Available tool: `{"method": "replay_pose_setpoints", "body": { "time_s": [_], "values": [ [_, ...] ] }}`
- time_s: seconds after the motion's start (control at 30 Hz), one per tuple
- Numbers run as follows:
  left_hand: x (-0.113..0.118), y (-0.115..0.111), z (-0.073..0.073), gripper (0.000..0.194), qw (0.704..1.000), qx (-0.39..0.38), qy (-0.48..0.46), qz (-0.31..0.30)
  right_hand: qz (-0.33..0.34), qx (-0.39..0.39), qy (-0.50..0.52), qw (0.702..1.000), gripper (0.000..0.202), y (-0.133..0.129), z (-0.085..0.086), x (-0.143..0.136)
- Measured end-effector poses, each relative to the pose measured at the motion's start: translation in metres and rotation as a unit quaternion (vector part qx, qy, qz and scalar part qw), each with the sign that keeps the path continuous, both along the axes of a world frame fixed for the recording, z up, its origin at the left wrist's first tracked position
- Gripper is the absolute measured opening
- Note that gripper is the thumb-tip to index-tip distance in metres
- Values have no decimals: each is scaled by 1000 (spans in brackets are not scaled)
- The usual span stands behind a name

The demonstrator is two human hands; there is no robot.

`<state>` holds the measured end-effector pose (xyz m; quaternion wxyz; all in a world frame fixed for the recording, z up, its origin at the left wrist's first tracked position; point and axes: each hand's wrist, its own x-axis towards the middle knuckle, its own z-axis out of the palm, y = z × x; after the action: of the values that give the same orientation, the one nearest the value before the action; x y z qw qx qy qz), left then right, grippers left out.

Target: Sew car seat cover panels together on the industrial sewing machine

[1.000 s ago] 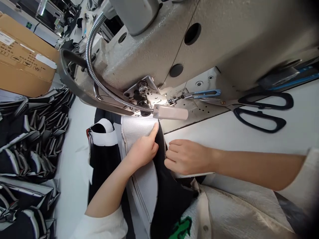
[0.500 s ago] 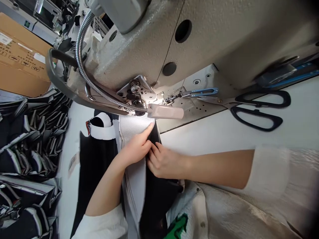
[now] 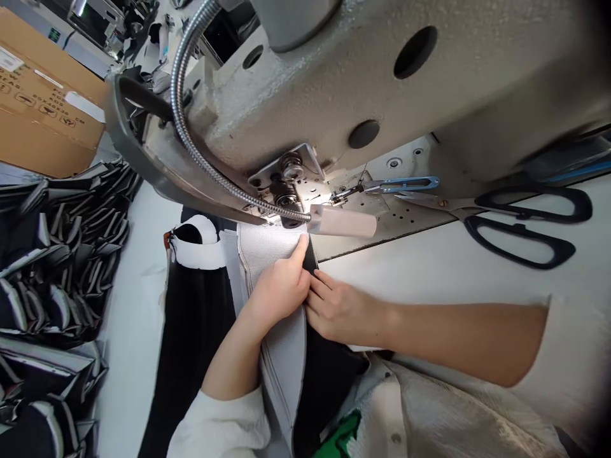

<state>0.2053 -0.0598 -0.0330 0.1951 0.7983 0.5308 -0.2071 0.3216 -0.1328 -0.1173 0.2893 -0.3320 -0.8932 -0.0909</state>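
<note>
My left hand (image 3: 282, 286) rests on a light grey mesh fabric strip (image 3: 267, 245), its index finger stretched towards the needle area and the other fingers curled at the strip's edge. Close beside it, my right hand (image 3: 341, 312) pinches the edge of the black fabric (image 3: 329, 375) beneath the grey strip. The far end of the strip lies under the sewing machine (image 3: 315, 83) head, by the lit needle area; the needle itself is hidden. To the left, a white strap loop (image 3: 203, 254) sits on more of the black fabric.
A bendable lamp (image 3: 346, 222) hangs low over the work. Black-handled scissors (image 3: 520, 238) and blue thread snips (image 3: 410, 184) lie on the right. Stacked black and grey pieces (image 3: 57, 254) and a cardboard box (image 3: 48, 95) stand on the left.
The view has shifted, so the machine, scissors and both hands appear farther right. My hands keep their hold, and the fabric's place at the machine looks nearly the same.
</note>
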Motion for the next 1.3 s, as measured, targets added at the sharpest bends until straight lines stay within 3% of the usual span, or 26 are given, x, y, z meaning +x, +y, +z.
{"method": "replay_pose_setpoints", "body": {
  "time_s": [0.23, 0.4, 0.5, 0.57, 0.7, 0.77, 0.87, 0.93, 1.0, 1.07, 1.17, 1.3],
  "values": [
    [0, 25, -5, 46, 994, 44, -95, -28, -27, 8, 2, 1000, 23, 20, 0, 4],
    [6, 34, -4, 28, 994, 44, -93, -46, -47, -7, 0, 999, 23, 32, -1, 3],
    [5, 28, 3, 35, 994, 46, -83, -47, -22, -44, -3, 999, 18, 31, 2, 11],
    [-1, 17, 7, 48, 997, 25, -66, -45, 31, -66, -9, 997, 14, 25, 3, 18],
    [-23, -11, 9, 73, 995, -54, -53, -64, 144, 8, -10, 989, 14, 11, 5, 26],
    [-33, -20, 12, 72, 995, -57, -49, -62, 162, 55, -13, 985, 17, 10, 12, 23],
    [-41, -21, 23, 66, 994, -49, -86, -33, 172, 102, -10, 980, 21, 14, 35, 18],
    [-40, -18, 30, 63, 990, -45, -133, -14, 165, 99, -20, 981, 21, 16, 52, 19],
    [-32, -18, 31, 63, 988, -48, -148, -4, 149, 60, -47, 986, 20, 15, 57, 26],
    [-21, -23, 22, 66, 991, -56, -123, 2, 139, 18, -67, 988, 18, 12, 49, 35],
    [-7, -35, 3, 71, 998, -18, -58, 12, 99, -24, -55, 993, 18, 12, 22, 46],
    [-9, -40, -6, 68, 998, 12, -68, 4, 51, -53, -16, 997, 15, 21, 2, 53]
  ]
}}
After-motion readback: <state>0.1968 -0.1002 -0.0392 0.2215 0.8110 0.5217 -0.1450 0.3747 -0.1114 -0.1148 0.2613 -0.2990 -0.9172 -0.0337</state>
